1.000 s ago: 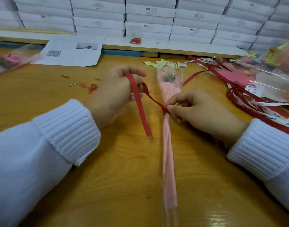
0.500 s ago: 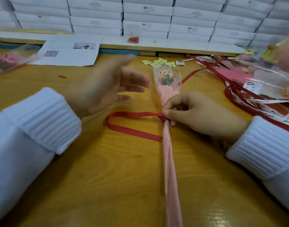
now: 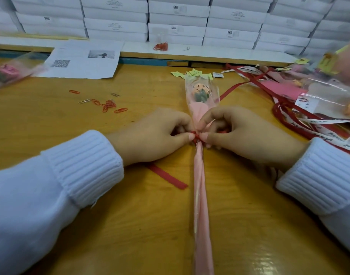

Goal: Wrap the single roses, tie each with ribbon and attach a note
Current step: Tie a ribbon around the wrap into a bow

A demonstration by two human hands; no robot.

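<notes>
Wrapped rose: pale pink paper, clear sleeve, dark lettering over head.
Ribbon: plain red.
Surface: honey-yellow wood grain, glossy.
Paper clips: mostly orange-red, few silver.
Cuffs: white, ribbed.
Boxes: white, small dark print.
Notes: yellow-green.
Sheet: white, black QR square, grey photo.
Printed ribbons: white, dark script.

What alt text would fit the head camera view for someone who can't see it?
The left hand and right hand pinch a red ribbon at the neck of a pink-wrapped rose lying on a wooden table. Paper clips lie scattered to the left, more ribbons to the right, white boxes stacked behind.
</notes>
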